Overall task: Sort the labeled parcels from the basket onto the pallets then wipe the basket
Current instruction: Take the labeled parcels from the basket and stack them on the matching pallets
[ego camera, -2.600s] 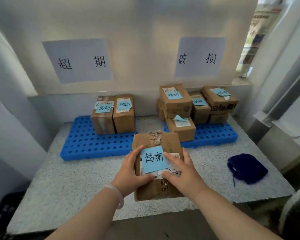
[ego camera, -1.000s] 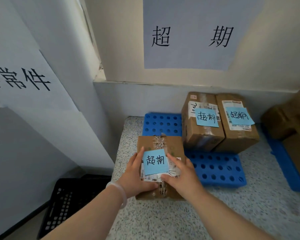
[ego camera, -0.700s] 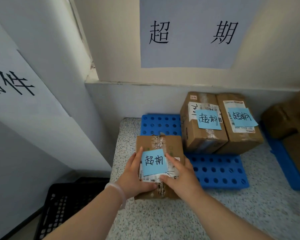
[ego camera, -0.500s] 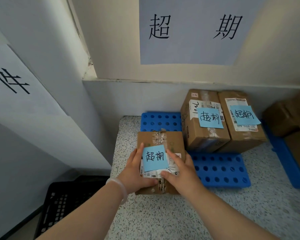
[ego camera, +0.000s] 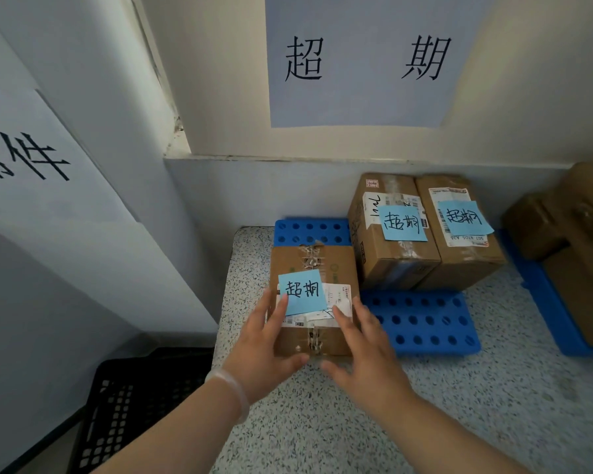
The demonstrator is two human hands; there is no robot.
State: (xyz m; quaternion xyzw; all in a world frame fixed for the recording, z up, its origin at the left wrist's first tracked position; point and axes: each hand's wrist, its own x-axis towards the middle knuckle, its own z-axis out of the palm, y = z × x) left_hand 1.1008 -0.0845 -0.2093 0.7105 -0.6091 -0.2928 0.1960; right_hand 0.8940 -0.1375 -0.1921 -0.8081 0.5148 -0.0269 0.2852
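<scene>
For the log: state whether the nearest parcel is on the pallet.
On: parcel lies flat across one end of the blue pallet.

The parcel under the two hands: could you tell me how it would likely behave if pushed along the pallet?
The parcel looks a stiff, flat-sided cardboard box, so it should probably slide rather than roll or tip. The blue pallet has open holes, which might catch an edge. The blue note is thin paper on top; rubbing could shift it.
</scene>
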